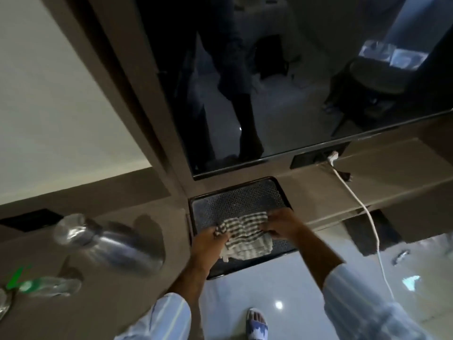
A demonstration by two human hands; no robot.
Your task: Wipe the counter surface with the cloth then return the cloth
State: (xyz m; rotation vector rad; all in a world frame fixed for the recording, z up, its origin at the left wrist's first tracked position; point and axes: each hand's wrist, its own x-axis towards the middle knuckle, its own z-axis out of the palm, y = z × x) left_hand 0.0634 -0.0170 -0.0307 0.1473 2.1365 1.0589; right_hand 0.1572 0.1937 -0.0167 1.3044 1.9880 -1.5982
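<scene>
Striped cloth (241,235) bunched over a dark tray (279,192) at the counter's (122,285) near edge — gripped at its left end by left hand (208,244), at its right end by right hand (282,223).

The brown counter (152,278) spans the lower left of the view. A dark perforated tray (235,202) sits at the counter's 3 o'clock end, its near edge overhanging the floor. A striped cloth (245,231) lies on the tray, toward its 6 o'clock side. A clear bottle (73,229), blurred, rests at 9 o'clock from the tray. A second clear item with a green label (46,285), possibly another bottle, lies at the counter's 7 o'clock corner. A glossy tiled floor (282,290) runs beneath the counter.
</scene>
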